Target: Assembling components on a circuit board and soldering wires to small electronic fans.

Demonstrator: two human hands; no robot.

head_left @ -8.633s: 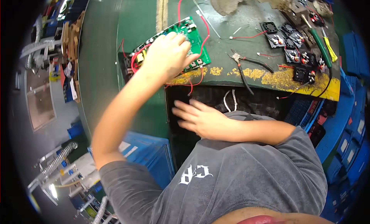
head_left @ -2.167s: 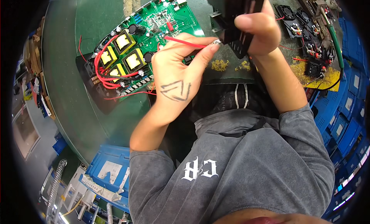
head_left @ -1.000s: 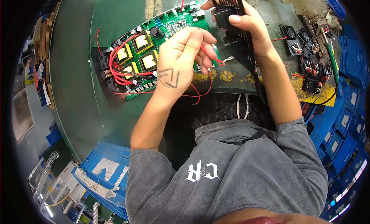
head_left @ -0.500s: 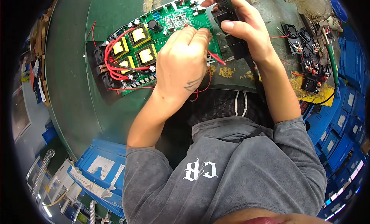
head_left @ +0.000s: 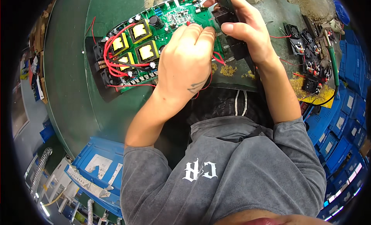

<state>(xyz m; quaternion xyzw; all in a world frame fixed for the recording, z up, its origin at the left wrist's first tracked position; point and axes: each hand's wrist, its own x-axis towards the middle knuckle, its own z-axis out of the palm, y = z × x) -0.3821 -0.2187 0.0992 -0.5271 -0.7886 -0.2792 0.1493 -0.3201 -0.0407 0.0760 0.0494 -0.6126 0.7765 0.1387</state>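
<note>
A green circuit board [head_left: 181, 16] with yellow-topped transformers [head_left: 147, 51] and thick red wires lies on the bench. My left hand [head_left: 187, 56] is closed over its right end, fingertips pinched and hidden from view; what they hold cannot be made out. A short red wire [head_left: 218, 58] shows just beside those fingers. My right hand [head_left: 251, 33] grips a black panel [head_left: 234, 45] with sockets and metal terminals, tilted up at the board's right end. Its thumb presses on the panel's near face.
Small black fans [head_left: 296, 41] with red wires lie on the right, near a green-handled soldering iron [head_left: 332, 60]. Blue bins [head_left: 349, 97] stand beyond them. At lower left is a blue crate [head_left: 96, 155]. A black end plate with fans [head_left: 101, 72] adjoins the board's left end.
My left hand has shifted slightly to the right and stays closed. The red wire beside it has changed its bend. My right hand keeps its grip on the panel.
</note>
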